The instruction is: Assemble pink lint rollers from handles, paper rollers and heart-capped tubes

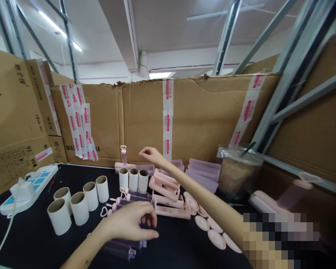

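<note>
My left hand (pixel 134 223) hovers over the black table, fingers loosely curled and the thumb apart, with nothing visible between them. Beneath and beside it lie several clear purple tubes (pixel 119 249) with pink heart-shaped loop ends (pixel 104 212). My right hand (pixel 151 154) reaches to the back, its fingertips pinched against the thumb; no object shows in them. Just left of it, a small tube with a heart loop (pixel 124 156) stands upright on a pink base (pixel 120 165). Pale pink plastic housings (pixel 172 211) are stacked below the right forearm.
White rolls with cardboard cores (pixel 80 209) stand at left and centre. Translucent lilac covers (pixel 204 170), pink oval discs (pixel 216 239) and a bag-lined container (pixel 236 173) are at right. A white power strip (pixel 42 183) lies far left. Cardboard (pixel 140 119) walls the back.
</note>
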Tool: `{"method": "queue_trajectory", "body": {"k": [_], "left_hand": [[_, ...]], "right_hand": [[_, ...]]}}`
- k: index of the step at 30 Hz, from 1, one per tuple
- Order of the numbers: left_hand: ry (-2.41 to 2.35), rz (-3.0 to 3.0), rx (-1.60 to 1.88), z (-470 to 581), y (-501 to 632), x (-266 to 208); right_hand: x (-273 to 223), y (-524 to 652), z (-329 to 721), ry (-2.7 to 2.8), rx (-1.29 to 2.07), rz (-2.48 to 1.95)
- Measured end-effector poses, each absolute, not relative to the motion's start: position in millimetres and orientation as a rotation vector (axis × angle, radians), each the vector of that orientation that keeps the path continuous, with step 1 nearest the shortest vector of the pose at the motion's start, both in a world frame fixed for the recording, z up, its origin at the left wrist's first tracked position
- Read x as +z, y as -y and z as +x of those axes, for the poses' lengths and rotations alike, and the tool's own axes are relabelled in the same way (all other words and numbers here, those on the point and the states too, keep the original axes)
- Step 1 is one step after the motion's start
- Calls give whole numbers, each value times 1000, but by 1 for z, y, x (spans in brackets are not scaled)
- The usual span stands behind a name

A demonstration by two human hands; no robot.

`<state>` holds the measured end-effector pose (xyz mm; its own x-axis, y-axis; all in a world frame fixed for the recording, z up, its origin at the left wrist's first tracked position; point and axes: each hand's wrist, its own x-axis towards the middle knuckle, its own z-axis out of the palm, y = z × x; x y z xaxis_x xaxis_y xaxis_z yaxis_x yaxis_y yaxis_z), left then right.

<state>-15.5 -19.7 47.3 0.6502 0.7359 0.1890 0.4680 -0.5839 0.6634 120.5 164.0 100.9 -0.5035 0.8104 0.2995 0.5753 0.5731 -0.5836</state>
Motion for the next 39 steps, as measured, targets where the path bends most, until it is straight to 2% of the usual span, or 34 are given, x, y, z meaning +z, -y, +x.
{"method": "queue_trajectory", "body": {"k": [3, 7, 11, 13, 20, 23, 26, 29, 32, 36, 39], "left_hand": [[-1050, 2598, 393, -30, 17, 45], [-1198, 2650, 284, -36, 13, 28], [-1216, 2656, 259, -33, 13, 16], [-1218, 2680, 256, -30, 16, 15], [-1234, 2664, 191, -26, 20, 20], [-1189, 2713, 170, -24, 20, 20], [-1183, 2783, 292, -22, 22, 24], [-1290, 2719, 555, -18, 26, 32], [-1267, 2523, 802, -13, 31, 41], [-1154, 2331, 1065, -9, 32, 48], [-1125, 2271, 1177, -9, 30, 46]], "right_hand": [[109, -111, 169, 2207, 504, -1046], [93, -51, 219, 2231, 373, -1043], [59, -40, 224, 2339, -139, -1180], [42, -47, 217, 2378, -288, -1212], [9, -65, 207, 2402, -279, -1219], [11, -64, 210, 2363, -247, -1218], [23, -56, 219, 2288, -225, -1233], [37, -43, 232, 2129, -74, -1276], [46, -28, 238, 1838, 377, -1211], [50, -13, 230, 1678, 1058, -890], [49, -2, 219, 1720, 1243, -810]]}}
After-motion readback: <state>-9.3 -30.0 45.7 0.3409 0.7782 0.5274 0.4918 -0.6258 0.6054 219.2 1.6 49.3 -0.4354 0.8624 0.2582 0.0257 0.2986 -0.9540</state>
